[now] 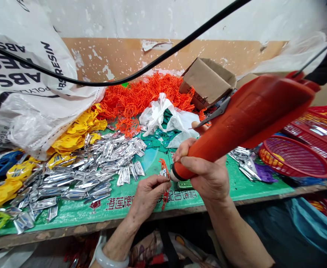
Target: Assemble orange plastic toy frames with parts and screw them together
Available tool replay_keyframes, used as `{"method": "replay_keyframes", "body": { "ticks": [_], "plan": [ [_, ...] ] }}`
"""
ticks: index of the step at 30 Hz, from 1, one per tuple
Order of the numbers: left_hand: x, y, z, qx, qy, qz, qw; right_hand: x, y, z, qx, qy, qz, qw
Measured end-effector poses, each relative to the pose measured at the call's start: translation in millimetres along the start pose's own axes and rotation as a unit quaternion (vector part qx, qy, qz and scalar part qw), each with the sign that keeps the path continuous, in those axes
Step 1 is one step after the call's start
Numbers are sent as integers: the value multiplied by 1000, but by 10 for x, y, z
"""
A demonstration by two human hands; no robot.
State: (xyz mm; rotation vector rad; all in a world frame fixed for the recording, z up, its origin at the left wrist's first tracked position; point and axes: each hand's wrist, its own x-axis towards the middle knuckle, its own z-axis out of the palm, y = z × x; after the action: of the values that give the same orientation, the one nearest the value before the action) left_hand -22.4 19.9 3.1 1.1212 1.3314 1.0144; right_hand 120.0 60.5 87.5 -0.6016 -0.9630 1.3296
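My right hand [208,175] is wrapped round a red electric screwdriver [244,115], held slanted with its dark and white nose pointing down to the left. A dark lever [216,111] runs along its body. Fingers of my left hand [149,193] are closed in a pinch on a thin orange plastic part [165,199], which has a silver piece at its upper end. The screwdriver's nose is right beside this part; its tip is hidden by my fingers. Close behind the nose lies a small green grid-like piece [184,184], partly covered by my right hand.
Silver parts [82,178] and yellow parts [71,137] cover the table's left. An orange heap [149,93] lies behind, with a white bag [183,123] over dark green pieces. A cardboard box [205,82] and red basket [297,156] are farther right. A black cable [152,69] hangs across.
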Motion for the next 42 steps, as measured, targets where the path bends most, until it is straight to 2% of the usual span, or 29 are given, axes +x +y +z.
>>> {"method": "replay_keyframes", "body": {
  "ticks": [24, 33, 38, 42],
  "plan": [
    [-23, 60, 42, -25, -1, -28, 999, -38, 19, -9, -3, 7, 3, 1000],
    [3, -45, 15, 6, 4, -24, 1000, 9, -35, -42, -36, 10, -19, 999],
    [4, -23, 23, -1, -18, -3, 1000, -17, -30, -31, -30, -1, -6, 1000],
    [9, 1, 52, -23, -9, 12, 1000, -42, 7, -16, -32, -11, 7, 999]
  ]
}}
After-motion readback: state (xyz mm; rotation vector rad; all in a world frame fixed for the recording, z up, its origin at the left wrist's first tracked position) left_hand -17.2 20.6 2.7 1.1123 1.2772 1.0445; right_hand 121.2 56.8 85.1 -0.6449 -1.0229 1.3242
